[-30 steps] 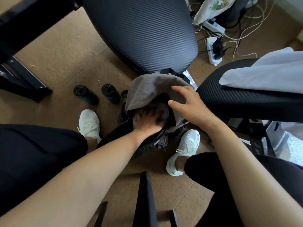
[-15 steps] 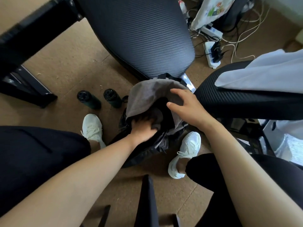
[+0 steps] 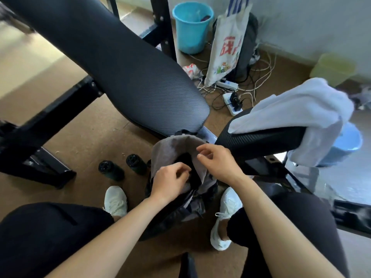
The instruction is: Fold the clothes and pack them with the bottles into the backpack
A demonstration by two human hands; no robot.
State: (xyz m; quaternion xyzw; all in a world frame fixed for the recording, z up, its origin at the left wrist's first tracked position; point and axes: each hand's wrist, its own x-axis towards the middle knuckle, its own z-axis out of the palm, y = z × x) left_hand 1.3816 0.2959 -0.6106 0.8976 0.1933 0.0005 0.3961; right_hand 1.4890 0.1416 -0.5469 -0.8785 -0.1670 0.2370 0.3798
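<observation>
Lived-in room, likely dormitory or home study, black mesh office chairs, metal frame legs, blue plastic bucket, power strips with tangled cables on brown floor.

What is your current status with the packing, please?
Both hands, left and right, at backpack mouth, working grey garment in. Two bottles on floor, unpacked. White cloth on chair.

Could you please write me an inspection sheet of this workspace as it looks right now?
Surface: brown floor, some specks.
Job's things: open backpack between the feet; grey garment partly in it; two dark bottles standing on the floor; white garment draped over a chair.
Clutter: blue bucket, tote bag.
Hands: left hand and right hand at the backpack's opening.
Cables: tangle around power strip.
Surroundings: chair.
</observation>
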